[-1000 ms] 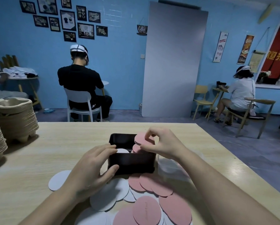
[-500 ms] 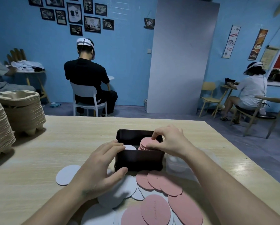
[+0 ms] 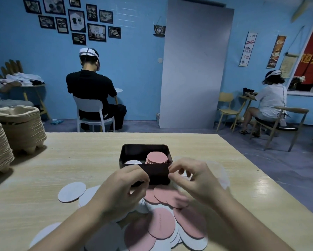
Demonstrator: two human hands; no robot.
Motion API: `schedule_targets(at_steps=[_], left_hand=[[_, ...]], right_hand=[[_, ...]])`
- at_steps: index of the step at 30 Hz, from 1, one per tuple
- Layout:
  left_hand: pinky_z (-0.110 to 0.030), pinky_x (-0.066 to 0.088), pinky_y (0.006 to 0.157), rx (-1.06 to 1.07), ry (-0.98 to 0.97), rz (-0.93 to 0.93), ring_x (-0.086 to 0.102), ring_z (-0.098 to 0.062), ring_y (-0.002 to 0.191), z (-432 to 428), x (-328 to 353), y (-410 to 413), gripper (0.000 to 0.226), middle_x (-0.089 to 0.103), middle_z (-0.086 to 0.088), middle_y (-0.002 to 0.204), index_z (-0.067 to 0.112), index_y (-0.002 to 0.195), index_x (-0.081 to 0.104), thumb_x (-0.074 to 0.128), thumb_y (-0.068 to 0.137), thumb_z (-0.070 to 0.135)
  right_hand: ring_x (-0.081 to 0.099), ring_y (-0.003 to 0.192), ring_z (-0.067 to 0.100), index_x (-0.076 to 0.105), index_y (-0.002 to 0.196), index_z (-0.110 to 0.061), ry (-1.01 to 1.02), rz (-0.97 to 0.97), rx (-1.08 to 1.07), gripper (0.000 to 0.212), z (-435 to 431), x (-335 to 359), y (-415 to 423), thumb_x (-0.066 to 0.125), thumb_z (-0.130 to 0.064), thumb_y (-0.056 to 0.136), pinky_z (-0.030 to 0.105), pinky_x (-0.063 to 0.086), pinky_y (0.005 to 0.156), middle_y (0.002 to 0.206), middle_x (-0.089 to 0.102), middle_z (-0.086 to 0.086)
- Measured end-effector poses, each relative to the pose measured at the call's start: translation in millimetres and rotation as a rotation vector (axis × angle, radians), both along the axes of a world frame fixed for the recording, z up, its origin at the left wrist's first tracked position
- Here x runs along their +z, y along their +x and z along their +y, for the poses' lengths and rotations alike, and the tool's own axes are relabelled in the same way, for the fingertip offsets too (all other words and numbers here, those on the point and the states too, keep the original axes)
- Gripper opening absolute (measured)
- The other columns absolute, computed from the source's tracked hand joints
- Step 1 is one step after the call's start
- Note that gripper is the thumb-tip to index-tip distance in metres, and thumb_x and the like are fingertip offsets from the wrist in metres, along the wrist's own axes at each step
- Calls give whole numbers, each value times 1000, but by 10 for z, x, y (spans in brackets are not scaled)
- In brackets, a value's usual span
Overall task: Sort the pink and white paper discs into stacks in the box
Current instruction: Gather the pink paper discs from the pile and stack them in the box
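Fingers [image 3: 143,175] of the left hand [image 3: 123,191] are curled just in front of the box [image 3: 157,172]. Those of the right hand [image 3: 195,180] are bent, thumb and forefinger close together at its near right corner. Blur and the backs of the hands hide whether either grips anything. Nearest, loose discs [image 3: 161,225], pink and white, thin, round and matte, lie flat and overlapping on the pale wood-grain counter [image 3: 79,160]; some are cut off by the bottom edge, others covered by the forearms. The box is dark and rectangular with rounded corners, opening upward, its long axis running left to right. Inside, the pink stack [image 3: 156,158] stands on the right with slightly uneven edges. The white stack [image 3: 133,162] sits lower on the left, only its top showing over the front wall. Behind the right hand a clear plastic piece [image 3: 223,176] is too blurred to make out. Far left, ribbed pulp trays [image 3: 23,127] are piled, partly out of view.
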State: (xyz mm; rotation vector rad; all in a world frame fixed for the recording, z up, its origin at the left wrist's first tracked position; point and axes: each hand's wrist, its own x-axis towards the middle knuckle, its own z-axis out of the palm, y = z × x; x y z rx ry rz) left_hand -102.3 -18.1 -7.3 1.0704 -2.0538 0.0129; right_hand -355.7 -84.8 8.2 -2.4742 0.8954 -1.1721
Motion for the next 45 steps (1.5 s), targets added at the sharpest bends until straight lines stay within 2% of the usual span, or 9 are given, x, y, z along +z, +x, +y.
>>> schedule_targets(at_steps=[4, 8, 12, 15, 18, 29, 39, 42, 45], left_hand=[[-32, 53, 64, -65, 87, -101, 58, -4, 78, -133, -146, -118, 5, 59, 18, 89, 29, 90, 62, 62, 91, 23], [-32, 55, 74, -98, 163, -134, 61, -2, 87, -230, -240, -198, 2, 62, 18, 96, 28, 95, 65, 63, 94, 29], [-25, 52, 85, -51, 163, -161, 58, 3, 101, -236, -376, -211, 14, 62, 24, 107, 33, 107, 66, 61, 95, 38], [-22, 51, 85, -9, 147, -194, 56, 3, 101, -216, -419, -227, 18, 62, 25, 108, 33, 100, 67, 59, 92, 47], [-21, 49, 84, 10, 151, -174, 54, 3, 99, -211, -424, -241, 21, 60, 24, 105, 34, 93, 64, 61, 89, 55], [-24, 45, 67, 6, 206, -97, 51, -5, 78, -224, -403, -242, 34, 52, 13, 72, 28, 76, 55, 71, 80, 57], [-23, 42, 65, 10, 283, -30, 52, -8, 78, -208, -375, -248, 40, 57, 11, 73, 26, 71, 49, 78, 71, 53], [-31, 46, 62, 16, 293, 41, 52, -12, 73, -167, -342, -239, 42, 59, 8, 77, 31, 72, 42, 82, 68, 43], [-40, 52, 67, 17, 271, 116, 59, -14, 77, -114, -296, -151, 39, 64, 8, 83, 28, 74, 43, 82, 66, 31]], right_hand=[[59, 67, 8, 72, 85, -26, 69, 120, -20, 16, 118, -147, -175, 66, -40, 86, 13, 40, 61, 78, 68, -12], [53, 67, 4, 67, 88, -32, 50, 260, -152, 20, 254, -272, -258, 61, -51, 87, 28, 49, 64, 70, 57, -20], [50, 78, 3, 63, 94, -29, 48, 391, -335, 41, 396, -356, -247, 51, -67, 86, 29, 44, 65, 80, 59, -18], [54, 85, 8, 58, 89, -25, 47, 443, -447, 60, 449, -393, -179, 40, -82, 79, 31, 38, 62, 87, 62, -10], [52, 87, 7, 55, 84, -25, 37, 441, -474, 63, 478, -408, -128, 42, -86, 75, 30, 36, 63, 86, 61, -9], [55, 83, 6, 54, 74, -32, 197, 194, -319, 44, 411, -506, -176, 75, -70, 64, 32, 50, 70, 78, 60, -12], [63, 99, 11, 61, 82, -25, 179, 91, -154, 38, 473, -517, -217, 83, -53, 68, 35, 55, 75, 95, 67, -11], [67, 104, 15, 61, 84, -27, 232, 69, -153, 39, 469, -547, -224, 85, -53, 69, 36, 60, 75, 95, 69, -7], [69, 104, 16, 62, 85, -26, 265, -24, -159, 37, 483, -553, -238, 89, -45, 69, 26, 62, 75, 99, 70, -6]])
